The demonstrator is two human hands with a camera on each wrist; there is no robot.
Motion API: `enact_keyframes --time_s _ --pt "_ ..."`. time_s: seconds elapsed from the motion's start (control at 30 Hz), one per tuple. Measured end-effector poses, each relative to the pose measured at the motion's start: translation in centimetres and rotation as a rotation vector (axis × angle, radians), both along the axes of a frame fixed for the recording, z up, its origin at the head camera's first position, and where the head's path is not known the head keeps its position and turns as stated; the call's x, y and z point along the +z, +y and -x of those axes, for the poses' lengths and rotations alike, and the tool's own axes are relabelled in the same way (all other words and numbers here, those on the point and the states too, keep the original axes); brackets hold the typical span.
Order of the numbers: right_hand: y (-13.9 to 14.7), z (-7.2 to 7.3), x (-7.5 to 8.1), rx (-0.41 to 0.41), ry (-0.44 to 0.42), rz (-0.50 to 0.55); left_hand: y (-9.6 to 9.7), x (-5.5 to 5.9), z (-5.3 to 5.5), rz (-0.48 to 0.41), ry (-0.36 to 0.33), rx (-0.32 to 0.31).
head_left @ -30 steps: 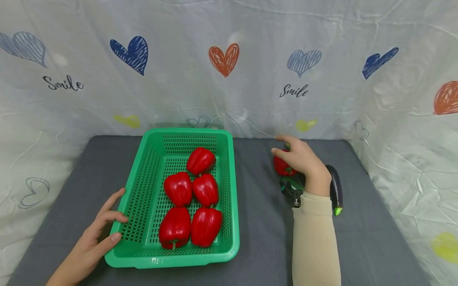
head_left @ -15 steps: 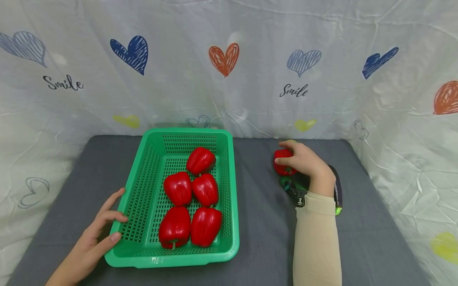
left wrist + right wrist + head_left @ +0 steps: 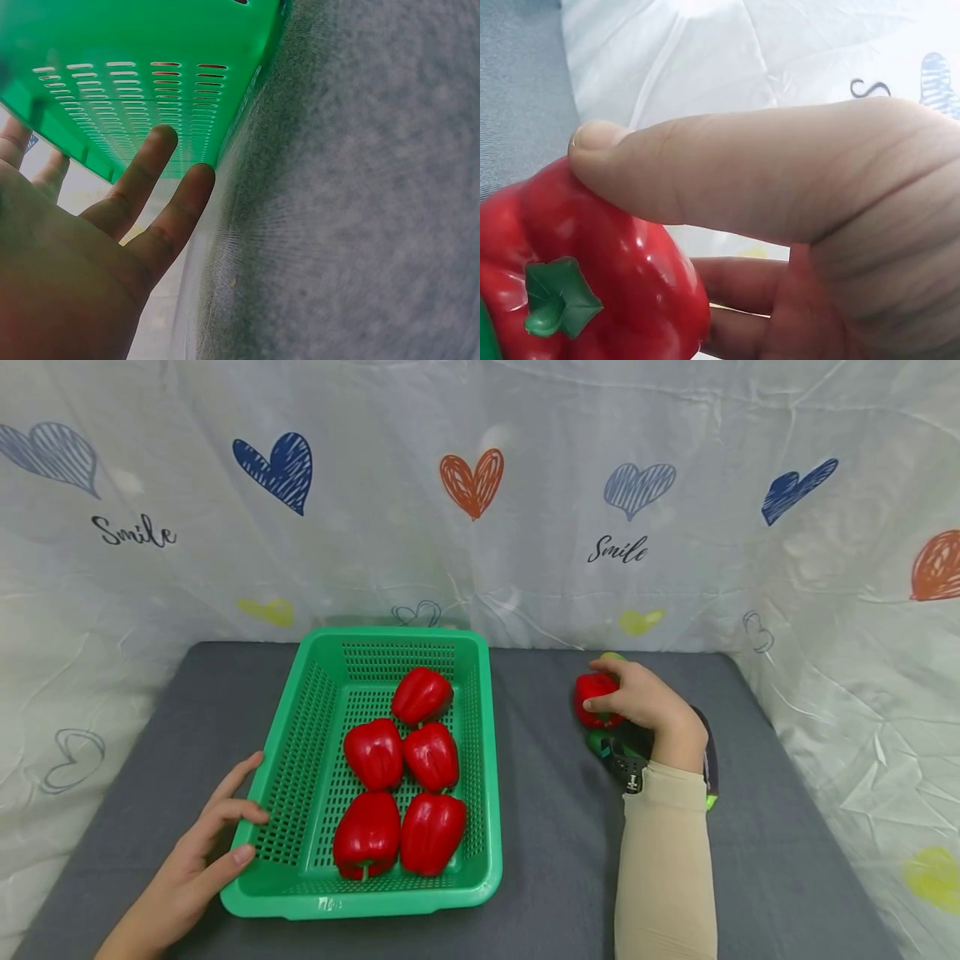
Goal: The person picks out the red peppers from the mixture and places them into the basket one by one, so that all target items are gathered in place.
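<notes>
Out on the right, my right hand (image 3: 651,700) grips a red bell pepper (image 3: 589,693). In the right wrist view the thumb lies across the top of this pepper (image 3: 630,247), near its green stem, and fingers show behind it. My left hand (image 3: 187,864) rests at the left side of a green plastic basket (image 3: 492,768), its fingertips overlapping the rim. The left wrist view has those fingers (image 3: 139,180) nearly straight beside the slotted wall. Several red bell peppers (image 3: 372,754) lie inside the basket, mostly toward its right.
Beside the right wrist lies an eggplant (image 3: 711,768), partly hidden by the arm. A green vegetable (image 3: 597,742) shows under the wrist, and something yellow-green (image 3: 612,656) peeks out behind the hand. A white heart-printed sheet (image 3: 540,485) hangs behind the dark grey tabletop (image 3: 547,843).
My right hand has come down from above the red bell pepper, and its thumb and fingers have closed around it. The left hand, basket and peppers inside have stayed in place.
</notes>
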State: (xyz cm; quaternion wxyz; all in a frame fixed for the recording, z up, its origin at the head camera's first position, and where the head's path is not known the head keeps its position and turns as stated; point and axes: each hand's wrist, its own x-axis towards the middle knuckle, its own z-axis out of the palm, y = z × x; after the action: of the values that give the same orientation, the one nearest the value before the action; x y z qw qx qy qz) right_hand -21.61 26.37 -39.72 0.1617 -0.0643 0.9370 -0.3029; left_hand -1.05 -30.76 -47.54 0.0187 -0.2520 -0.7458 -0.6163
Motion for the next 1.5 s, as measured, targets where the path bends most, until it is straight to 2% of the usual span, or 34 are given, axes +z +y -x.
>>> enact_keyframes --time_s 0.4,0.6,0.8,1.2,1.5 --pt "0.2 0.3 -0.4 -0.008 0.01 -0.022 0.0 0.2 0.0 0.013 -0.008 0.013" --pt "0.0 0.4 -0.3 -0.003 0.057 -0.024 0.0 0.3 -0.1 0.029 -0.017 0.022" --pt "-0.6 0.4 0.1 -0.009 0.098 0.003 0.0 0.3 -0.1 0.046 -0.014 0.035" --pt "-1.6 -0.1 1.1 -0.031 0.18 0.094 0.0 0.0 0.0 0.0 0.013 0.004" --pt "-1.9 -0.8 2.3 -0.05 0.227 0.122 -0.1 0.3 -0.1 0.048 -0.017 0.034"
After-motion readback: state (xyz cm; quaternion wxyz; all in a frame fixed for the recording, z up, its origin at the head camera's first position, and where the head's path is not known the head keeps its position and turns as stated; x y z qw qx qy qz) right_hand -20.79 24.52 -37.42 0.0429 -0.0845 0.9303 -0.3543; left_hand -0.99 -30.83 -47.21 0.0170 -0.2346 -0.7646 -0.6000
